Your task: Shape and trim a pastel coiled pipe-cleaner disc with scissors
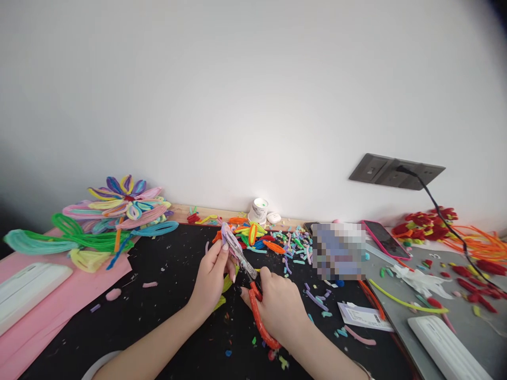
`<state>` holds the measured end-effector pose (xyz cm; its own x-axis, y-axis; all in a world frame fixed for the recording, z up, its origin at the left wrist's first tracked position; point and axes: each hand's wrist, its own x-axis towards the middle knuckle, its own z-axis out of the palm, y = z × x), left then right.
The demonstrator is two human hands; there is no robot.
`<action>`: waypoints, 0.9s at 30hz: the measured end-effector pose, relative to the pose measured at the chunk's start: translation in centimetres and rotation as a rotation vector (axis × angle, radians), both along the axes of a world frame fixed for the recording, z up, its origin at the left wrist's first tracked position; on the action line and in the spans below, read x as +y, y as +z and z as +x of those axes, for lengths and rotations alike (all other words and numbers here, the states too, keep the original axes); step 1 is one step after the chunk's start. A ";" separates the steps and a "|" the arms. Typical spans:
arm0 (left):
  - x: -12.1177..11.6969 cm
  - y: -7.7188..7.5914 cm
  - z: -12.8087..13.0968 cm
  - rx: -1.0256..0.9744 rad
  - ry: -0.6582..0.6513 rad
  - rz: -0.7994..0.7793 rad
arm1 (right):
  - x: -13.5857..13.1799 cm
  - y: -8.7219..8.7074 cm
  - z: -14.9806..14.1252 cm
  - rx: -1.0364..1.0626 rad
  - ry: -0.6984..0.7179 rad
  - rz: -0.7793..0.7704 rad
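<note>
1. Above the middle of the black work mat [166, 264], both hands are raised in front of the body.
2. Left hand [208, 279]: thumb and fingertips are pinched together on a lilac, fuzzy chenille loop [226, 232]. The loop projects upward and away from the fingertips.
3. Right hand [279, 301]: fingers are wrapped around a red-handled metal hand tool [256, 318]. One curved handle extends below the fist, toward the body.
4. The tool's metal end points up and to the left and overlaps the loop in view. Whether its blades are parted or closed cannot be told.
5. Just below the left hand, yellow-green fuzzy pieces [219, 303] lie on the mat.
6. Beyond the hands, a pile of multicoloured chenille bundles [253, 233] lies near the back edge. Behind it stands a small white cup [259, 210], upright.
7. To the right of the pile, short pastel chenille clippings [299, 245] are scattered over the mat.
8. At the left, a large multicoloured chenille flower [129, 199] leans near the wall. Green chenille loops [93, 240] lie in front of it, over pink sheets [99, 287].
9. At the right, a phone with a pink case [386, 239] lies on a grey surface [425, 282]. Red chenille pieces [481, 299] lie farther right.
</note>
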<state>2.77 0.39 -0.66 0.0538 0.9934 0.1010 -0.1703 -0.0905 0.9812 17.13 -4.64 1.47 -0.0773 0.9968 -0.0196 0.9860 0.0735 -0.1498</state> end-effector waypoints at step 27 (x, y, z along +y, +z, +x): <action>-0.3 0.1 -0.3 -0.125 -0.017 0.008 | 0.0 -0.5 -0.2 0.105 -0.020 -0.009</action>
